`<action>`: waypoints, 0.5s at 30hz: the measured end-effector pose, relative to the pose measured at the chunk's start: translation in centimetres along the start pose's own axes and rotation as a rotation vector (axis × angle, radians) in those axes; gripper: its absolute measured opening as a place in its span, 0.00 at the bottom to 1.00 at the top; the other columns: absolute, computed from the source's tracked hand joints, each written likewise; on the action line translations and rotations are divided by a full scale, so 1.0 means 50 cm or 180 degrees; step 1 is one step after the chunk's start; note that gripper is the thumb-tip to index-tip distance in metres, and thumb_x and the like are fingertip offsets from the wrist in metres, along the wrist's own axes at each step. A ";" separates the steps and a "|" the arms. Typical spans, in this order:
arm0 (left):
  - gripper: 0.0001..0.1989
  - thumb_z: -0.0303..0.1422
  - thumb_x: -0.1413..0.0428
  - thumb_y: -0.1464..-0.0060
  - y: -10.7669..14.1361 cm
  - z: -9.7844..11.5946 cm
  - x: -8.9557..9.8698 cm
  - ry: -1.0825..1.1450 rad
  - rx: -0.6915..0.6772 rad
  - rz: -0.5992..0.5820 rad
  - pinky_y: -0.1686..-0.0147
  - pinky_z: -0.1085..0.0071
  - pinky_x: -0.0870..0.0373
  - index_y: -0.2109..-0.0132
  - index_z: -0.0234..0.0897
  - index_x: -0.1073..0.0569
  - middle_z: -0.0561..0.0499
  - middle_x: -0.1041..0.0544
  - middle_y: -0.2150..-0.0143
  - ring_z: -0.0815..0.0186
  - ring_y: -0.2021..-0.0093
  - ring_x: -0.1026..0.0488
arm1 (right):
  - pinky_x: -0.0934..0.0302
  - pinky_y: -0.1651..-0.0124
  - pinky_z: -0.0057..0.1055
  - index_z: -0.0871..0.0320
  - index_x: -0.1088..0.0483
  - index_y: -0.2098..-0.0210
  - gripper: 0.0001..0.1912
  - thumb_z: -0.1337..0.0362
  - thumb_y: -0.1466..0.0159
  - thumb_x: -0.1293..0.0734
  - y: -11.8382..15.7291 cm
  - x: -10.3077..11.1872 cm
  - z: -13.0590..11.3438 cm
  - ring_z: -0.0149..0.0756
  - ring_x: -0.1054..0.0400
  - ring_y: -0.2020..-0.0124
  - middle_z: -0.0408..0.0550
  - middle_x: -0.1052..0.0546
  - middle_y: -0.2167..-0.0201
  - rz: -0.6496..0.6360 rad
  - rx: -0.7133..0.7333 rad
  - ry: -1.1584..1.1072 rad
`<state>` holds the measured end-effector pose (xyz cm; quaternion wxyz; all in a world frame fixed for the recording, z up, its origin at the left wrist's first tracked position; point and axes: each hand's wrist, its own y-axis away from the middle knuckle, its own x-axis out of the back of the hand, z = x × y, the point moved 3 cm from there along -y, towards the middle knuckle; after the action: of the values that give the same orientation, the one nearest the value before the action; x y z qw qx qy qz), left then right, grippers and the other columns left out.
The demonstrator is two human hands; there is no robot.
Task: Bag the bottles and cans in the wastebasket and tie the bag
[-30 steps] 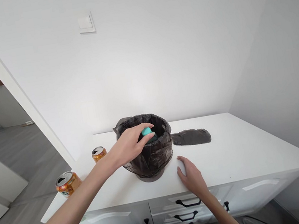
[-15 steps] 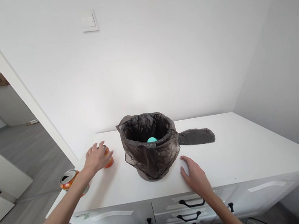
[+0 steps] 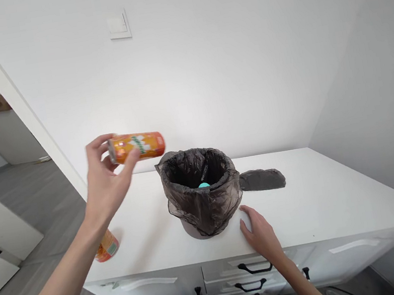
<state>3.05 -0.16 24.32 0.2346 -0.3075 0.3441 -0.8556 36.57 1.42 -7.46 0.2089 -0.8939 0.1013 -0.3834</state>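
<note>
My left hand [image 3: 106,182] grips an orange soda can [image 3: 147,144], raised and tipped onto its side, left of and above a bin lined with a dark plastic bag [image 3: 207,211]. Inside the bin, part of a turquoise round thing [image 3: 204,185] shows; the rest is hidden. My right hand [image 3: 262,234] rests on the white cabinet top, fingers apart and empty, near the bin's lower right side. A second orange can [image 3: 107,247] stands at the left, partly covered by my left forearm.
A folded dark plastic bag [image 3: 263,179] lies right of the bin on the white cabinet top [image 3: 341,199]. Behind rises a white wall with a light switch [image 3: 119,25]. Drawers with black handles [image 3: 255,267] are below the front edge. A doorway opens at left.
My left hand has taken hold of the can that stood left of the bin, lifted it and tipped it sideways. My right hand stays almost in place.
</note>
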 end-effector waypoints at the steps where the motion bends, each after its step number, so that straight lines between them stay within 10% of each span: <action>1: 0.27 0.48 0.41 0.36 0.000 0.037 -0.012 0.0015 -0.0136 -0.0209 0.54 0.62 0.20 0.37 0.45 0.39 0.44 0.27 0.38 0.58 0.48 0.20 | 0.33 0.36 0.50 0.56 0.35 0.35 0.23 0.60 0.28 0.43 0.000 -0.001 0.002 0.48 0.29 0.38 0.54 0.24 0.39 0.0010 0.0007 0.0005; 4: 0.24 0.45 0.40 0.39 0.014 0.098 -0.065 -0.0220 -0.0625 -0.0878 0.46 0.57 0.23 0.41 0.42 0.33 0.45 0.24 0.41 0.56 0.46 0.21 | 0.33 0.36 0.49 0.55 0.35 0.35 0.23 0.60 0.28 0.42 0.000 -0.003 0.007 0.48 0.29 0.38 0.55 0.24 0.39 0.0030 0.0031 0.0012; 8: 0.24 0.44 0.42 0.38 0.037 0.063 -0.133 -0.0432 -0.0689 -0.1590 0.38 0.54 0.28 0.39 0.41 0.31 0.43 0.24 0.39 0.53 0.39 0.25 | 0.33 0.36 0.50 0.56 0.35 0.36 0.23 0.60 0.28 0.42 0.000 -0.005 0.009 0.48 0.29 0.38 0.54 0.24 0.39 0.0032 0.0079 -0.0006; 15: 0.27 0.49 0.49 0.31 0.064 -0.044 -0.073 -0.0862 -0.0375 -0.0974 0.34 0.53 0.34 0.32 0.41 0.35 0.41 0.30 0.32 0.51 0.33 0.32 | 0.32 0.37 0.49 0.56 0.34 0.36 0.23 0.61 0.29 0.42 0.001 -0.001 0.002 0.48 0.28 0.39 0.55 0.23 0.40 0.0088 0.0104 -0.0003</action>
<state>4.72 0.98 19.38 0.1277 -0.4816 0.3081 -0.8105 36.60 1.41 -7.55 0.2288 -0.8891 0.1073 -0.3817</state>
